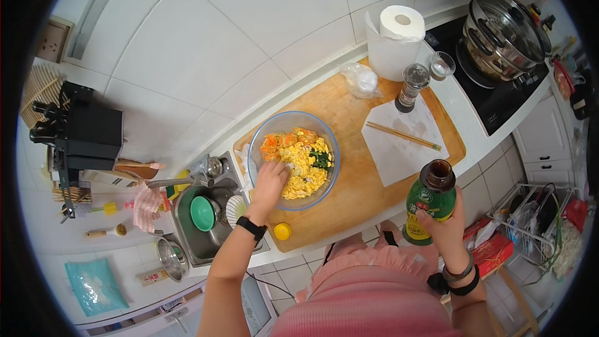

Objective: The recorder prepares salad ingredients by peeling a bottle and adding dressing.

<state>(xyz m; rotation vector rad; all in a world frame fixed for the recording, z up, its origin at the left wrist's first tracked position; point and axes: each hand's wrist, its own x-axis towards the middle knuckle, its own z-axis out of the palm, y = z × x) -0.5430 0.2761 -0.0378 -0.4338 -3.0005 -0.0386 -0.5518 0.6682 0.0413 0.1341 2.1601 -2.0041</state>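
Note:
My right hand [444,224] grips a green glass bottle [425,201] with a label, held upright or nearly so in front of the counter. Its dark brown mouth is uncapped. My left hand [271,185] reaches over the near left rim of a clear glass bowl [336,175], its fingers bent down at the food; their tips are hidden. Inside the bowl lie yellow scrambled egg bits [304,180], shredded orange carrot [281,145] and chopped dark greens [321,159]. A yellow cap [282,231] rests on the wooden board [360,159] near the bowl.
Chopsticks [402,135] and a dark-bottomed grinder jar [412,88] rest on white paper [388,161]. Behind stand a paper towel roll [395,51] and a small glass cup [441,66]. A steel steamer pot [503,37] sits on the cooktop, right. Left are the sink [187,234] and knife block [93,126].

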